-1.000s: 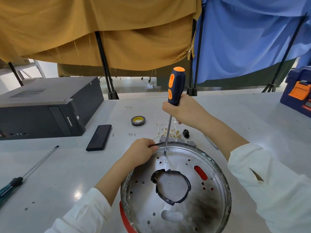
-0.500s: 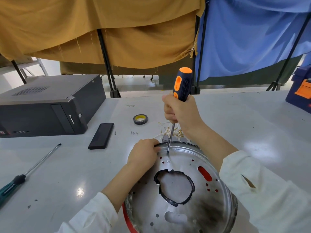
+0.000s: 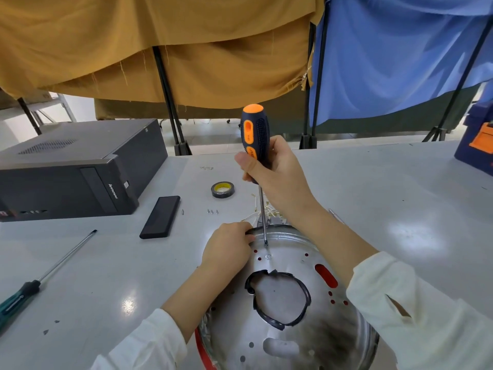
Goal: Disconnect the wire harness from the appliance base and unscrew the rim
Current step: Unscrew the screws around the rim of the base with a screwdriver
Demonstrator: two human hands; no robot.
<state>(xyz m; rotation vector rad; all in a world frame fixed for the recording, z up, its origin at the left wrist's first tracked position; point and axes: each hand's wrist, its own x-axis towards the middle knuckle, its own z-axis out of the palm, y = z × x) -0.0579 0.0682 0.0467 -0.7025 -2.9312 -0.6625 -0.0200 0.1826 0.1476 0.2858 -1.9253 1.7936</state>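
While our right hand [image 3: 277, 172] is wrapped round the handle of the screwdriver [image 3: 255, 134], fingers clamped on it with the thumb laid up the grip, the shaft drops almost straight down from the fist and its tip meets the base [image 3: 288, 311] just inside the far rim [image 3: 293, 231]. Long axis of the driver is near vertical, tilted a touch toward us at the bottom. Our left hand [image 3: 226, 249] sits just left of the tip, fingers curled over the rim edge and gripping it, close beside the shaft but not touching it as far as we can tell. We cannot make out the screw head under the tip; too small. Key relation, as we judge it: the screw lies directly below the right hand, along the driver's own axis, so the coming turn needs the shaft kept upright and pressed down while the left hand, the nearer one to the rim, steadies the base. Wires [image 3: 260, 216] lie just beyond the rim, past the left fingers and behind the shaft; whether they are attached to the base we cannot tell. Slip risk: the tip skating off toward the left fingers.
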